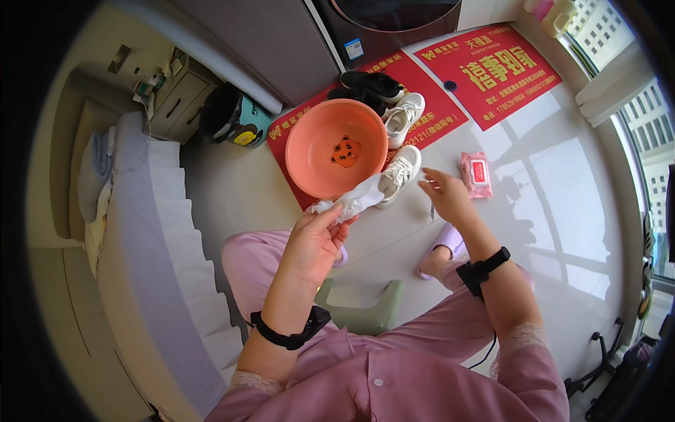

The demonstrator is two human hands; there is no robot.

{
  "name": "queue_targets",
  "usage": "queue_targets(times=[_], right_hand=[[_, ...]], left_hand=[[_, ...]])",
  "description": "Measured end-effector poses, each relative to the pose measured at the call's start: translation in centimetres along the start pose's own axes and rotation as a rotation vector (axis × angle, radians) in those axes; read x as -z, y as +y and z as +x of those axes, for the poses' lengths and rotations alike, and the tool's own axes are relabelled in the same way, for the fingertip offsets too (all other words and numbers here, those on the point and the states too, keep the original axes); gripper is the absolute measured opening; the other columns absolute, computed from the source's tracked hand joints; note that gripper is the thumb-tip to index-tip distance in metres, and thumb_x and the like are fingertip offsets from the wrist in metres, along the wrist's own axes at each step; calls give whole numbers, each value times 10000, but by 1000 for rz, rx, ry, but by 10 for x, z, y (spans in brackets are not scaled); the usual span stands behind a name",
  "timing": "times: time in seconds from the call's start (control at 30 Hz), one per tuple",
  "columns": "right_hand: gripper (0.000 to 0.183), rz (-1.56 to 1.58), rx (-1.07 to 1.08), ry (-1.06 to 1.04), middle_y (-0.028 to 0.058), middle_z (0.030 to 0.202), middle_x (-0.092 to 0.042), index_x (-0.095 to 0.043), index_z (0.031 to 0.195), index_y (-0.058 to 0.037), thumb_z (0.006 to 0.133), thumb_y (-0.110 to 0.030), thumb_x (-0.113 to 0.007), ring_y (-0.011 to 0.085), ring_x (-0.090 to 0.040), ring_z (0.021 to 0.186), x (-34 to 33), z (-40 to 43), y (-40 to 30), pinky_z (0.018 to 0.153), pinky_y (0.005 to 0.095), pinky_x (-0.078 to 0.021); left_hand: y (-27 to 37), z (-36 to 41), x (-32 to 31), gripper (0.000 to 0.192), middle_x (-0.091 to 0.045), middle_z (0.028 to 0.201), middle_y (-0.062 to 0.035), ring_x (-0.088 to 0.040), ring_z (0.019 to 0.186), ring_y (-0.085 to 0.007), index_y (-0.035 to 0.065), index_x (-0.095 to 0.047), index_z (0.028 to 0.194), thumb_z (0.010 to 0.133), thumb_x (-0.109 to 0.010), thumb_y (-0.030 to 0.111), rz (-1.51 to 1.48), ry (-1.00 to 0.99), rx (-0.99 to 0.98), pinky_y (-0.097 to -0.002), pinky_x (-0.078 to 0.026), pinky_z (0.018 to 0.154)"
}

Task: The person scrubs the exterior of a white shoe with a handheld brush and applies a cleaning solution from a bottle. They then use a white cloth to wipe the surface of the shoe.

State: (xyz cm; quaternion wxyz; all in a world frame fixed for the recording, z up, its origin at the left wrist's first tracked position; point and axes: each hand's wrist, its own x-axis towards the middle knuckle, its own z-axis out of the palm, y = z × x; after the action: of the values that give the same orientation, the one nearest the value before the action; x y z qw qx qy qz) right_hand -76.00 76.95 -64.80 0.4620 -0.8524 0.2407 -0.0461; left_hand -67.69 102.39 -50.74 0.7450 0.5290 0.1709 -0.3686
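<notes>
Pinched between the thumb and fingers of my left hand (319,240) is a crumpled white wipe (356,203). It hangs in front of an orange plastic basin (311,142) with a bear face printed inside. My right hand (448,195) is raised over the floor, its fingers apart and bent, holding nothing. Just left of it stands a white lace-up sneaker (398,174), its heel end partly covered by the wipe. A second white sneaker (405,118) rests behind on the red mat. To the right of my right hand lies a pink pack of wipes (476,174) with a flip lid.
Black shoes (372,87) sit behind the basin on a printed red mat (437,105). A second red mat (490,68) lies farther right. A lined trash bin (253,118) stands left, near a bed (158,253). Between my legs is a green stool (364,311).
</notes>
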Motion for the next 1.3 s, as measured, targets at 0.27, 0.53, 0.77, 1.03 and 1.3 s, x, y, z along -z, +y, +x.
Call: queue_targets(times=[0.27,0.53,0.77,1.03,1.3], right_hand=[[298,1129,-49,-601,39,1000,-704,-683,1188,-49,967,-247,-671,160,-669,932,-3,-14,-51,872,312,-537],[292,1177,2,-748,13,1016,-700,-658,1196,-38,907,-74,-689,73,-642,880,10,-7,-54,772,230,-502],[338,1164,-27,-872,-1,1012,-690,-658,1204,-47,867,-37,-685,71,-630,882,14,-10,-54,784,230,-491],[264,1225,-398,-44,8,1005,-675,-628,1194,-62,935,-48,-577,80,-614,845,39,7,-24,721,222,-480],[247,1183,-519,147,-21,1024,-663,-630,1173,-94,930,-105,-589,56,-585,910,68,3,-31,779,223,-435]], left_hand=[[-8,7,-14,263,-666,1124,-28,-653,1018,-122,60,-613,1229,1007,-600,201,132,-161,106,-223,-481,797],[-4,14,-30,498,-612,1087,0,-565,852,-67,44,-450,1461,1024,-579,245,219,-274,103,-209,-458,754],[0,25,-44,656,-627,1130,24,-560,931,-39,137,-341,1548,1003,-606,390,491,-431,182,-201,-435,762],[-34,101,-27,564,-623,1236,-67,-599,1036,-116,50,-408,1499,1030,-564,319,508,-266,175,-232,-471,864],[-154,240,5,475,-581,1335,-120,-578,1143,-153,-51,-458,1429,1007,-569,136,722,-131,286,-297,-467,962]])
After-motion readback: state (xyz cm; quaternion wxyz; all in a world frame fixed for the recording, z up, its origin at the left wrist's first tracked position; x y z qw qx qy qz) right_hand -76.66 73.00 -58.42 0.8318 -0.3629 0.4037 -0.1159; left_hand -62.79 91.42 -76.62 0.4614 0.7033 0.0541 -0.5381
